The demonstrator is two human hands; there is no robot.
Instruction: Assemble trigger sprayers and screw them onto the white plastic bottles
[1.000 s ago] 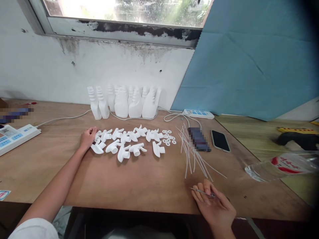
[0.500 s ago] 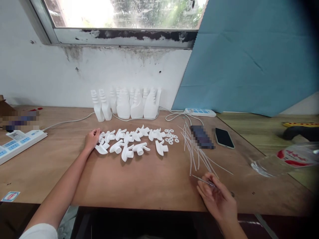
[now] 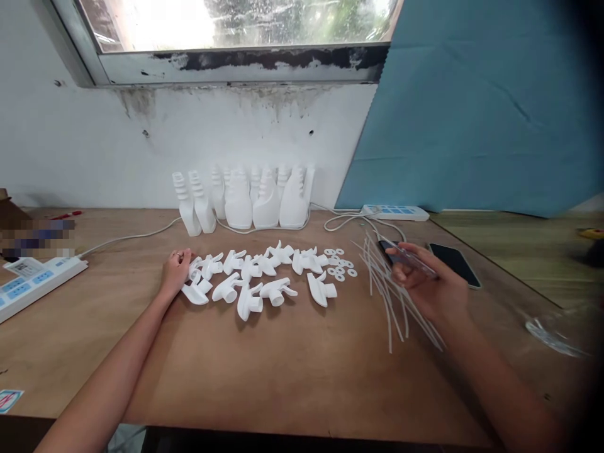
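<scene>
Tubes point(image 3: 382, 277) are fanned loosely, probably for separability; above them, a blurred tool point(image 3: 419, 262) is pinched in the right hand point(image 3: 431, 288). Heads point(image 3: 276, 291) are grouped mid-bench point(image 3: 264, 377) beside washers point(image 3: 340, 269), seemingly for reach; at their left end the left hand point(image 3: 176, 272) is curled, its grip hidden. Bottles point(image 3: 265, 207) are stood behind, seemingly out of the way.

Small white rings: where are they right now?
In the head view, the small white rings lie clustered on the table, right of centre, between the white spray heads and the thin white tubes near the right hand.
</scene>
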